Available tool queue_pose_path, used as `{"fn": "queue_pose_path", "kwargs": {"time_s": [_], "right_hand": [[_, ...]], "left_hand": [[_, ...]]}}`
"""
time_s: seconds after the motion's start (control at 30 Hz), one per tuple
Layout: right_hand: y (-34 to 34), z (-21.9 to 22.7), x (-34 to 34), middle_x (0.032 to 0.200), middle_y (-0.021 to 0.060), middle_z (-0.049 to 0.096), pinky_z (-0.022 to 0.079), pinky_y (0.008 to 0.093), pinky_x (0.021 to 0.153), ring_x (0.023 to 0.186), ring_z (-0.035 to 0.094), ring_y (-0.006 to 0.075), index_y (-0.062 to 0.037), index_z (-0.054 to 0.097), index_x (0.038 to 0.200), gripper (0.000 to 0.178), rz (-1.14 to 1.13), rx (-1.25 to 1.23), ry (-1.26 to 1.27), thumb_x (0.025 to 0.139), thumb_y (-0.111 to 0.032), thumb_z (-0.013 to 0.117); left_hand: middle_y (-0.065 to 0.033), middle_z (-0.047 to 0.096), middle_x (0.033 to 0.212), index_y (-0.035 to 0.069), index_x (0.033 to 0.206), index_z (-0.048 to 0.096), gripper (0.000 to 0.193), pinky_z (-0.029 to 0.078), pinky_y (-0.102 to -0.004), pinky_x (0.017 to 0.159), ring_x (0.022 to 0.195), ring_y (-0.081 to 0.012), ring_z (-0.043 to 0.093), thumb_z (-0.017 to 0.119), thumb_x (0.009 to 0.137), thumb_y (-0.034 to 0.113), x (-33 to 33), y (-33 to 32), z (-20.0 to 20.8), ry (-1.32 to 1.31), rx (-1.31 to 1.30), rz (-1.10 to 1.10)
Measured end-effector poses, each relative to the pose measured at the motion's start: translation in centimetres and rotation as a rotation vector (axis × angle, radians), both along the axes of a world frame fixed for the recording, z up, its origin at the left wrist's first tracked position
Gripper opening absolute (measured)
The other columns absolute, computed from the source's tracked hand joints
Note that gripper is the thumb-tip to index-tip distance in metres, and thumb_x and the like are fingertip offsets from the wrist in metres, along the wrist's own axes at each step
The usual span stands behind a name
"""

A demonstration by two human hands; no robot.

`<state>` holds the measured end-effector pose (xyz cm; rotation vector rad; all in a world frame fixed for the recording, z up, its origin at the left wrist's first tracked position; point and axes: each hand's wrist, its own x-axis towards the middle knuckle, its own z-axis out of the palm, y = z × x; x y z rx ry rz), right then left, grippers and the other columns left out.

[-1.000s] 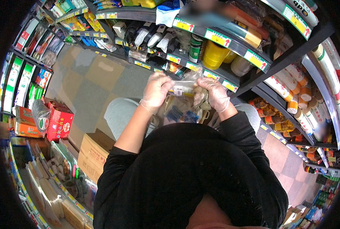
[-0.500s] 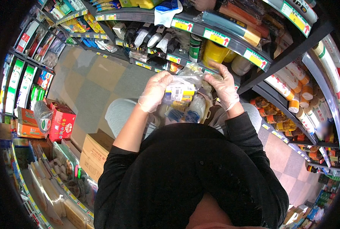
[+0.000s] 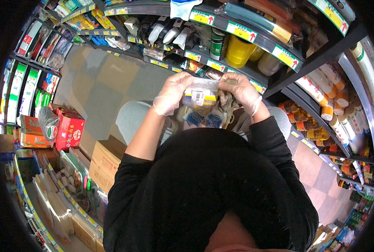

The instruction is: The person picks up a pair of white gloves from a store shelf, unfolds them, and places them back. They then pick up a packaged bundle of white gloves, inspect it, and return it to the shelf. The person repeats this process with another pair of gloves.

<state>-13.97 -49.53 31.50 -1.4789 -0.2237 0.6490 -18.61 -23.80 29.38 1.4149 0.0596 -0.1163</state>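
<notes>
My left hand (image 3: 171, 94), in a thin clear glove, pinches the left end of the top edge of a clear plastic bag (image 3: 206, 83). The right hand (image 3: 242, 93), gloved likewise, grips the other end with thumb and fingers, so the edge is stretched straight between them. On the bag's front is a white barcode label (image 3: 198, 98); yellow and dark packaging shows around it. Beneath, between my knees, lie white-and-blue bundles (image 3: 210, 119) that look like knitted work gloves. Greyish fabric (image 3: 227, 103) hangs close under the right hand; its kind is unclear.
A shelf (image 3: 220, 67) with a yellow tub (image 3: 240, 51) and a green can (image 3: 217, 44) stands just ahead. Rolled goods (image 3: 341, 95) and bottles fill the right-hand shelves. An open cardboard box (image 3: 105, 161) and a red carton (image 3: 70, 129) stand at left.
The right hand has lowered, its raised fingers now closed on the bag's edge. The bag's crumpled top has been drawn flat between both hands. The view has shifted slightly.
</notes>
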Motion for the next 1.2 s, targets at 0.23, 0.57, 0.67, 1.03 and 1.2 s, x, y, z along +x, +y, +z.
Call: {"fn": "queue_pose_path", "kwargs": {"time_s": [0.23,0.57,0.67,1.03,1.2], "right_hand": [[0.0,-1.9,0.6,0.090,0.0020,0.068,0.047,0.0251,0.082,0.085,0.062,0.0122,-0.0006,0.068,0.097,0.008,-0.051,0.175,0.080,0.091,-0.004,0.068],[-0.3,-2.4,0.5,0.090,0.0046,0.069,0.049,0.0264,0.077,0.082,0.063,0.0144,-0.0001,0.068,0.097,0.010,-0.052,0.254,0.101,0.089,-0.005,0.069],[-0.6,-2.3,0.8,0.089,0.0015,0.068,0.046,0.0256,0.080,0.084,0.061,0.0126,-0.0013,0.068,0.096,0.011,0.044,0.145,0.051,0.087,-0.008,0.070],[0.0,-1.6,-0.1,0.087,-0.0001,0.067,0.047,0.0248,0.075,0.080,0.061,0.0110,-0.0020,0.069,0.094,0.010,0.109,-0.076,0.009,0.089,-0.011,0.069],[0.0,-2.9,0.0,0.088,0.0002,0.068,0.047,0.0252,0.078,0.083,0.060,0.0107,-0.0019,0.070,0.096,0.011,0.168,0.000,0.036,0.091,-0.011,0.069]], "left_hand": [[-0.0028,0.070,0.091,0.002,0.102,0.070,0.012,0.053,-0.0275,0.077,0.080,-0.0112,0.063,0.065,0.102,0.012,-0.1,-0.8,-0.7,0.057,-0.056,0.042],[-0.0042,0.068,0.116,0.006,0.132,0.063,0.040,0.049,-0.0320,0.099,0.113,-0.0152,0.060,0.074,0.095,0.015,-0.3,-0.1,-1.3,0.025,-0.148,-0.147],[-0.0062,0.064,0.125,0.006,0.135,0.060,0.054,0.047,-0.0348,0.104,0.123,-0.0174,0.058,0.083,0.087,0.015,-0.7,0.2,-1.9,-0.037,-0.207,-0.160],[-0.0033,0.071,0.106,0.014,0.101,0.076,0.034,0.047,-0.0428,0.093,0.109,-0.0270,0.062,0.073,0.085,0.044,-2.0,-3.2,-2.5,-0.774,1.201,-0.032],[-0.0112,0.069,0.091,0.011,0.094,0.069,0.024,0.051,-0.0473,0.075,0.089,-0.0358,0.067,0.065,0.094,0.035,-1.1,-3.4,-3.6,-0.620,1.210,-0.264]]}}
